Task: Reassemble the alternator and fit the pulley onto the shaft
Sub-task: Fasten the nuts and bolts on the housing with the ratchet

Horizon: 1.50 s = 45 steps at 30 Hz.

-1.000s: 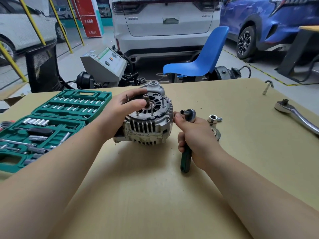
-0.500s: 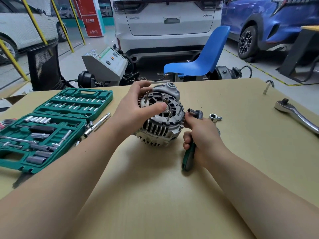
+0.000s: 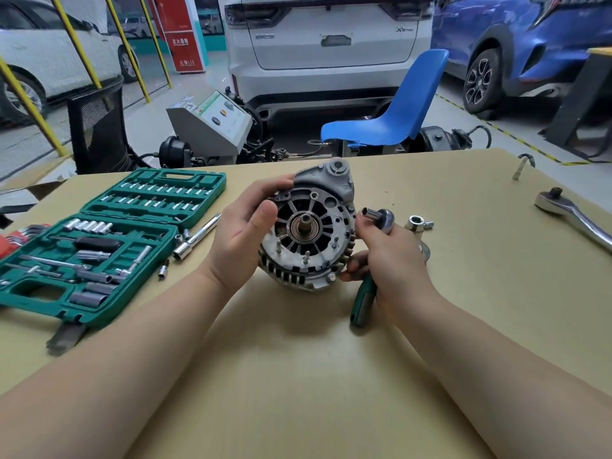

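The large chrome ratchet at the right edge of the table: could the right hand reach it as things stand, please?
Probably not at once: the right hand grips the green-handled ratchet and steadies the alternator. The table between it and the large chrome ratchet looks bare.

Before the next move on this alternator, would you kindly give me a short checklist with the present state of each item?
1. Grey ribbed alternator held steady: left hand grips its rim, its lower edge on the tan table: ok.
2. Shaft end exposed, facing the camera: ok.
3. Green-handled ratchet in right hand, socket fitted: ok.
4. Long bolts seated flush: not ok, they stand proud.
5. Pulley ready within reach: cannot tell.
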Available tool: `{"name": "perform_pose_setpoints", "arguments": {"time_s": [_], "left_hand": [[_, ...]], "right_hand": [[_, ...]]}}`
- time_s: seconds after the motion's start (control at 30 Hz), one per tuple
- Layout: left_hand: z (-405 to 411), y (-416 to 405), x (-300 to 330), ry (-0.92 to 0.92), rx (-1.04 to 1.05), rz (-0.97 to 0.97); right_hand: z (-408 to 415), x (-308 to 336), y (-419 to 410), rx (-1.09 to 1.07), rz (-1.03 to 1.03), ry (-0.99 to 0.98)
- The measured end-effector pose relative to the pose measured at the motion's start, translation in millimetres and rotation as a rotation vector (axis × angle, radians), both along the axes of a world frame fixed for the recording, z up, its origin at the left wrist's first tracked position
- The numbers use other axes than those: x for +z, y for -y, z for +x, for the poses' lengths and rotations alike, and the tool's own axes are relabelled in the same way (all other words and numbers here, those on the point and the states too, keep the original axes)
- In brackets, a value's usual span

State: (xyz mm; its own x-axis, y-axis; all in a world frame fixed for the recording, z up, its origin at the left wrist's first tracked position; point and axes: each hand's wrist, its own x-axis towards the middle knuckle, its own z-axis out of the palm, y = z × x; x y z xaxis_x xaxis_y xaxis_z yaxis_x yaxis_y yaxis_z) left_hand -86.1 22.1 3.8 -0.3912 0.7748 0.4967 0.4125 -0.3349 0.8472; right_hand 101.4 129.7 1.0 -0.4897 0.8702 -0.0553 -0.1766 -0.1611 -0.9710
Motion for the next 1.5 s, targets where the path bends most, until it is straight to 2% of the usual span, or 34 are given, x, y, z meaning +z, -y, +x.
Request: {"name": "perform_pose_setpoints", "arguments": {"time_s": [0.17,0.27,0.5,0.63,0.77,1.0,1.17,1.23,1.33,1.4,1.5], "left_hand": [[1,4,-21,0.134,0.157,0.138],[-2,3,-24,0.157,0.181,0.162],[-10,-1,-20,0.100,0.167,0.187],[-11,-1,-30,-0.039,0.260,0.184],[-11,-3,-31,-0.051,0.306,0.204],[-13,-6,-22,-0.115,0.321,0.118],[-6,2,-15,-0.061,0.271,0.013],[-1,7,-15,-0.139,0.263,0.001],[2,14,-18,-0.242,0.214,-0.001],[-1,15,-19,-0.306,0.194,-0.015],[-5,14,-20,-0.416,0.239,-0.042]], "right_hand": [[-4,0,12,0.041,0.077,-0.008],[-7,2,15,0.034,0.098,-0.007],[-15,1,17,-0.001,0.134,-0.019],[-23,2,12,0.030,0.142,-0.003],[-27,2,2,0.059,0.117,-0.017],[-31,-1,-7,0.049,-0.032,-0.034],[-19,2,-12,0.029,-0.110,-0.042],[-9,5,-19,-0.002,-0.047,0.032],[6,9,-27,0.055,0.158,0.280],[14,9,-28,0.126,0.210,0.398],[19,8,-27,0.144,0.378,0.647]]}}
